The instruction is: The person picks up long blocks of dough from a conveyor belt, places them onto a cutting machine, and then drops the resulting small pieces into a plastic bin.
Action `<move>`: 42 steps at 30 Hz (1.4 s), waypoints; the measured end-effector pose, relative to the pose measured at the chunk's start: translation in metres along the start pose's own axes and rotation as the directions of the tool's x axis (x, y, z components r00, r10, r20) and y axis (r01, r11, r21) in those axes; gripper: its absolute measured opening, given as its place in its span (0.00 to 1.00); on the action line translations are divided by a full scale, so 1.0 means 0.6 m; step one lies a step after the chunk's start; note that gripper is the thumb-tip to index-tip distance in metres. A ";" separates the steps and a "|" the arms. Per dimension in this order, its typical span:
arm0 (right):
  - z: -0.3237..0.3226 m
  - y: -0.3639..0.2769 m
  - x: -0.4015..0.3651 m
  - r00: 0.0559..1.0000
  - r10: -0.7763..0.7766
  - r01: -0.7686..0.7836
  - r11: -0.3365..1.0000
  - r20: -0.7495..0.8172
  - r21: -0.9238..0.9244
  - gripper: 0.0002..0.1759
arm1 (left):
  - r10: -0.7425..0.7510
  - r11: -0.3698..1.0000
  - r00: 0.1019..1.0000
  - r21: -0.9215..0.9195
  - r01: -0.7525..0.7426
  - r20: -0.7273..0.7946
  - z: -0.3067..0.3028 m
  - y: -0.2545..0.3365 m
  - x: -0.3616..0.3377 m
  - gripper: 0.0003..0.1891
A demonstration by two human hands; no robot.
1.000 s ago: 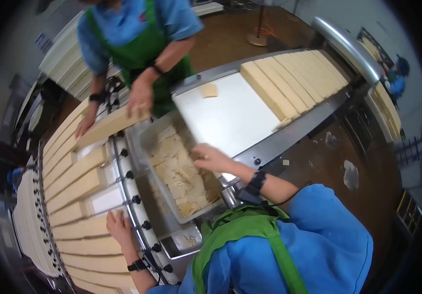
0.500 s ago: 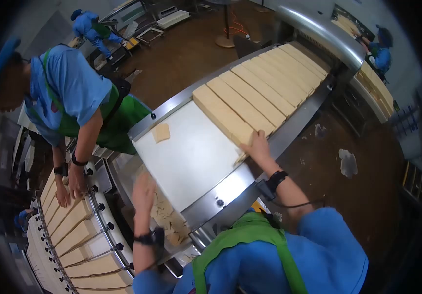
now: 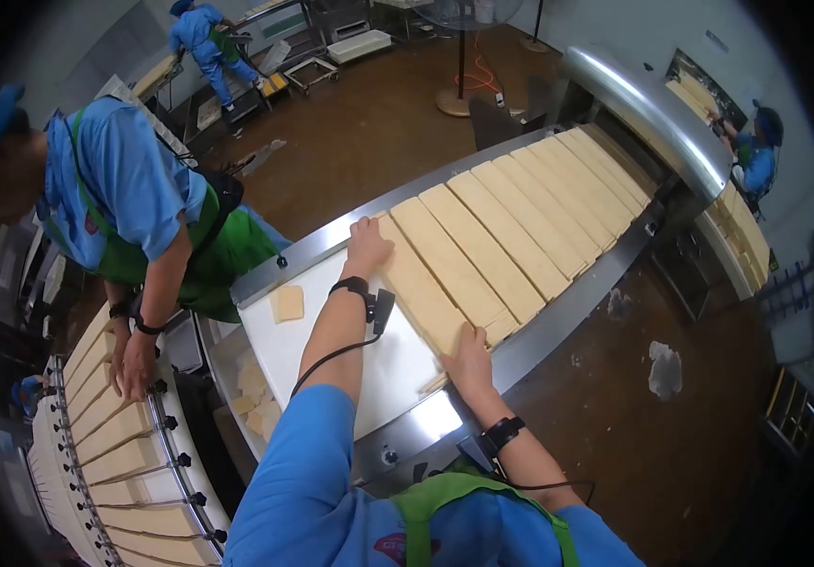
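A row of long, pale-yellow dough slabs [image 3: 539, 213] lies side by side on the metal-edged conveyor. The nearest dough slab [image 3: 418, 285] is between my two hands. My left hand [image 3: 369, 246] has its fingers curled over that slab's far end, and my right hand [image 3: 469, 364] grips the near end. Both palms are partly turned away from the camera. A small square dough piece [image 3: 288, 303] sits on the white belt [image 3: 284, 350], to the left of my left forearm.
A curved metal machine hood [image 3: 648, 118] spans the conveyor's far end. Beside me, a co-worker [image 3: 147, 180] leans over a lower line of dough strips [image 3: 123, 465] with rails and black knobs. Dough scraps [image 3: 256, 397] fill a bin below. Other people work farther back.
My left hand has gone from beside the conveyor's left edge to the far end of the nearest slab. My right hand stays at its near end. The camera view has shifted.
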State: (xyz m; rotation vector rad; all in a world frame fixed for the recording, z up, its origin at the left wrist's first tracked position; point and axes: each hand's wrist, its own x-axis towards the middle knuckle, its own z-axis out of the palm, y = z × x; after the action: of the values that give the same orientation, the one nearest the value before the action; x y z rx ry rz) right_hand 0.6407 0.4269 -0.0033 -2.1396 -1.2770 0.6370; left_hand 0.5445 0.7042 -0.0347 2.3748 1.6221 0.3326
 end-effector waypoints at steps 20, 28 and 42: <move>0.121 -0.147 -0.020 0.764 -0.507 0.603 0.781 0.398 -0.162 0.51 | -0.758 0.439 0.576 -0.892 0.105 -0.306 -0.096 -0.328 -0.572 0.24; 0.278 -0.374 -0.250 0.570 -0.772 0.543 0.611 0.282 0.576 0.41 | -0.773 0.633 0.105 -0.750 0.192 -0.626 -0.367 -0.574 -0.859 0.16; 0.429 -0.586 -0.439 0.426 -0.858 0.661 0.512 0.287 0.549 0.28 | -0.681 0.569 0.634 0.280 0.773 -0.368 -0.461 -0.851 -1.067 0.21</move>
State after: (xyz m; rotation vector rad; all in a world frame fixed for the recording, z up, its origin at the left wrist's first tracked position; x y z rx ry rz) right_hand 0.1394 0.3852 0.0757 -0.8373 -2.0549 0.9594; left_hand -0.2202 0.3064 0.0283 1.6495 2.8540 0.0716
